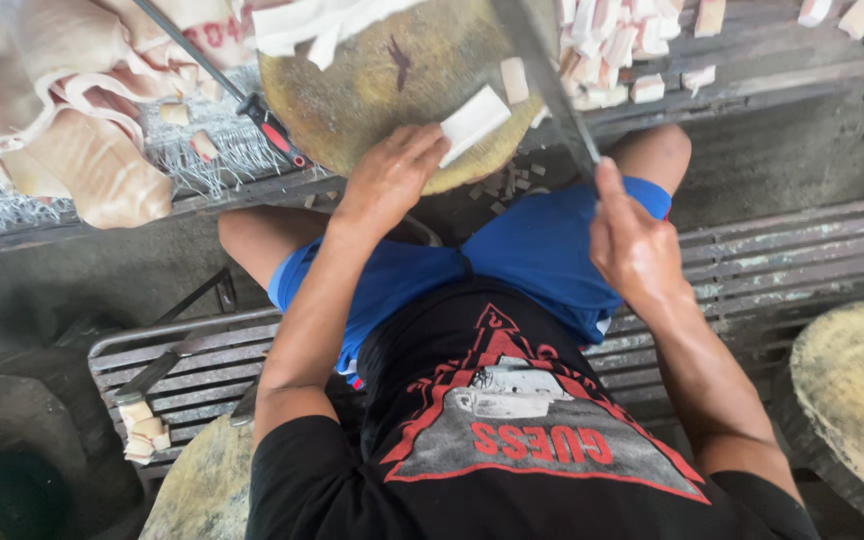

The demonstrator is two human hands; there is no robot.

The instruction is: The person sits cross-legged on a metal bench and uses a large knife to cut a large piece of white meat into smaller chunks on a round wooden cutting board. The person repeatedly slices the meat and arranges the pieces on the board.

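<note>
from the head view i look straight down over my own lap. my left hand [389, 180] lies palm down at the near rim of the round wooden chopping block [372, 90], fingers loosely curled, their tips pinning a pale rectangular slab [474, 122] that hangs partly over the block's near edge; i judge the press is there to keep it from sliding. my right hand [634, 245] is clenched around the handle of a long cleaver [552, 85], whose blade runs up just right of the slab, near my fingertips. cut pale pieces [617, 55] are heaped beyond the blade on the slatted bench. a red-handled tool [270, 124] rests against the block's left rim. open room is scarce: the block overhangs my knees, small scraps lie below it.
</note>
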